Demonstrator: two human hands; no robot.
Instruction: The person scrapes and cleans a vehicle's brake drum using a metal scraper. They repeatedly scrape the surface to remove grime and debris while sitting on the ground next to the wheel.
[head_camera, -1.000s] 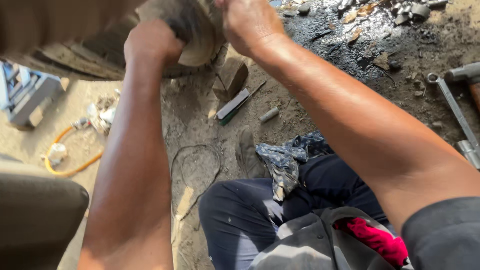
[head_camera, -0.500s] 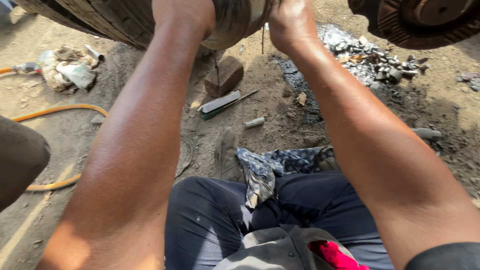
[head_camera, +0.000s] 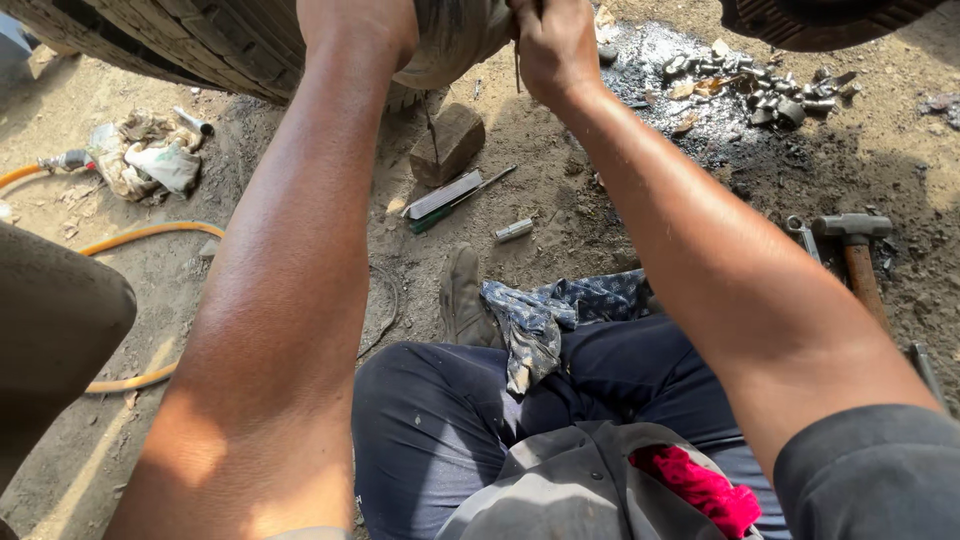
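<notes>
Right hand (head_camera: 556, 45) now gripping thin rod (head_camera: 517, 68)

- I'm looking at an open-air vehicle repair yard, with bare dirt ground (head_camera: 600, 220) in place of any floor.
- A big tyre (head_camera: 180, 40) hangs over the work at the top.
- An oil stain (head_camera: 720, 120) darkens the dirt, with a heap of greasy bolts (head_camera: 760, 85) on it.
- A hammer (head_camera: 855, 245) lies to the right and a wood block (head_camera: 447, 143) under the tyre.
- An orange hose (head_camera: 140, 235) snakes past crumpled rags (head_camera: 150, 160).

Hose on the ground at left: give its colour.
The hose is orange-yellow, seen in the head view, the only one.
</notes>
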